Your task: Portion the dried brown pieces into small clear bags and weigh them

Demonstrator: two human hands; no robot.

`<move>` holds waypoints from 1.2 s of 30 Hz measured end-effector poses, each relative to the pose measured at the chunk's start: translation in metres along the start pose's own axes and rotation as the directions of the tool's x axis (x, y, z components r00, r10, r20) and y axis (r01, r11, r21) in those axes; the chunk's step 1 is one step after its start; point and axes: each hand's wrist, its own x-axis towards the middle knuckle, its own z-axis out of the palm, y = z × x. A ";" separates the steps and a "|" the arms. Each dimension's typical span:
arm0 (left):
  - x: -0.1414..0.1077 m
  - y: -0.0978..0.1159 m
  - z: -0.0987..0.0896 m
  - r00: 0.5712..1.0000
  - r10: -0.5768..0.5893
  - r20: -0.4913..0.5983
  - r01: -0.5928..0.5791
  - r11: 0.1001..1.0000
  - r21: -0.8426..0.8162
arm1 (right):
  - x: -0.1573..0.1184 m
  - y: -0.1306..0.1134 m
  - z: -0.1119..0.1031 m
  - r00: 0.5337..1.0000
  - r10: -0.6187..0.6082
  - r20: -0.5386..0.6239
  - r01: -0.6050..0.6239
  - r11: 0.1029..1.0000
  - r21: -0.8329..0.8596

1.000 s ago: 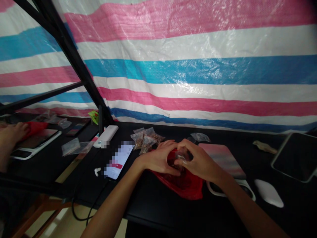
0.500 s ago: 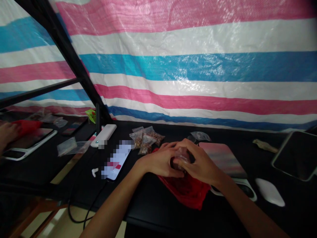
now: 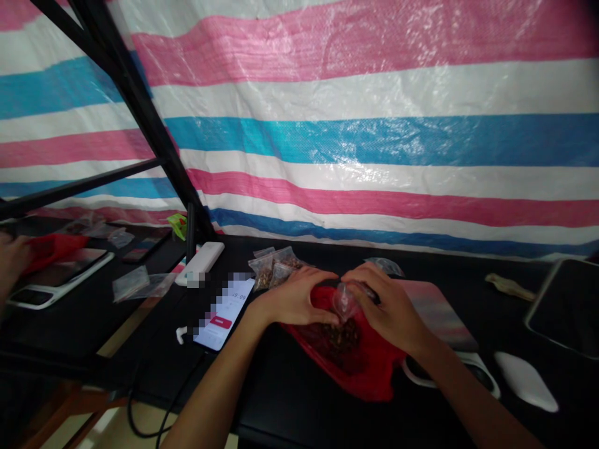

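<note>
A red plastic bag (image 3: pixel 374 374) lies spread out on the black table, with a heap of small brown dried pieces (image 3: pixel 344 340) inside. My right hand (image 3: pixel 393 308) is closed on a small clear plastic bag (image 3: pixel 345 300) above that heap. Across from it, my left hand (image 3: pixel 297 296) curves over the red bag's left side, thumb and fingers wide apart, its thumb tip close to the clear bag. Whether the thumb touches it I cannot tell. Several filled zip bags (image 3: pixel 264 268) of brown pieces sit just behind my left hand.
Right of the red bag stands a white scale (image 3: pixel 486 374) with a shiny plate (image 3: pixel 435 308). A white case (image 3: pixel 526 380) and a dark tablet (image 3: pixel 568 305) lie further right. At left are a lit phone (image 3: pixel 224 315), a white power bank (image 3: pixel 201 262) and another person's hand (image 3: pixel 14 259).
My hands have drawn apart, uncovering the brown pieces in the red bag. The clear bag now shows in my right hand. The whole view has shifted slightly.
</note>
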 end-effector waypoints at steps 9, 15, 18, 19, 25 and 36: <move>0.000 -0.031 -0.016 0.832 -0.260 -0.491 0.471 0.797 0.377 | 0.004 0.019 -0.006 0.974 0.073 -0.216 -0.114 0.976 -0.185; -0.001 -0.039 -0.001 0.697 -0.402 -0.595 0.694 0.586 0.417 | 0.000 0.039 -0.016 0.977 0.044 -0.208 -0.116 0.929 -0.351; 0.000 -0.042 0.000 0.675 -0.415 -0.610 0.715 0.570 0.404 | -0.003 0.055 -0.024 0.972 0.039 -0.233 -0.134 0.902 -0.411; 0.000 -0.043 0.000 0.662 -0.422 -0.620 0.727 0.562 0.394 | -0.004 0.060 -0.026 0.971 0.038 -0.234 -0.139 0.892 -0.429; -0.002 -0.046 -0.005 0.647 -0.428 -0.631 0.736 0.566 0.372 | -0.005 0.077 -0.039 0.984 0.070 -0.165 -0.146 0.847 -0.511; -0.002 -0.049 -0.006 0.680 -0.364 -0.636 0.654 0.694 0.301 | -0.007 0.083 -0.050 0.982 0.103 -0.158 -0.169 0.851 -0.497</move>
